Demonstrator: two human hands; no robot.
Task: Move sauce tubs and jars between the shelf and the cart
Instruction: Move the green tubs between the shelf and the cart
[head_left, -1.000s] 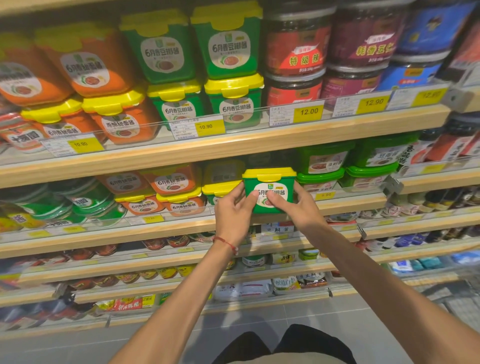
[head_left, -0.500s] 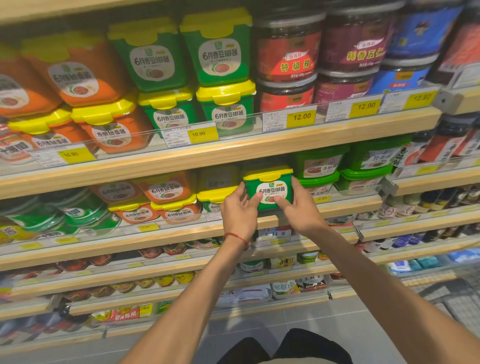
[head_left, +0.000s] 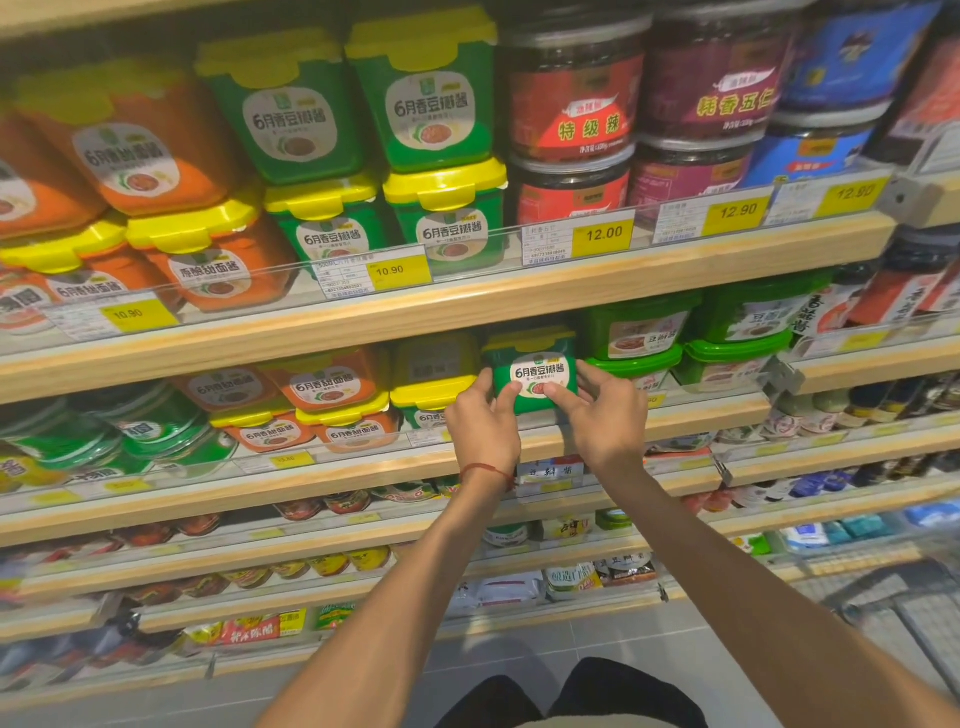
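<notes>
Many orange tubs (head_left: 322, 387) with yellow lids sit in stacks at the left of the second shelf (head_left: 701, 410). Just to their right is a green tub stack (head_left: 434, 387) with a yellow lid, turned so a plain label faces out.

Next comes the left hand (head_left: 483, 426). The arm reaches up from the bottom of the view, long and nearly straight. A red string (head_left: 485, 470) goes round the wrist. The back of the hand faces us. Its thumb lies on the front of the small green tub (head_left: 535, 371), near the lower left corner, and the other fingers bend round the tub's left side. So this hand is gripping the tub.

The small green tub has a yellow lid and a white label. It stands upright at the front of the second shelf, tucked under the wooden board above. It is between the yellow-lid stack and the tubs on the right. The hands hide what is under it, so I cannot tell what it rests on.

The right hand (head_left: 605, 421) is on the other side. Its thumb presses flat on the label, and its fingers curl round the tub's right edge. This hand grips the tub too. The right arm comes in from the bottom right corner.

Further right are green-lid tubs (head_left: 636, 335), stacked in twos. A bit of the wire cart (head_left: 909, 613) shows low at the far right.
</notes>
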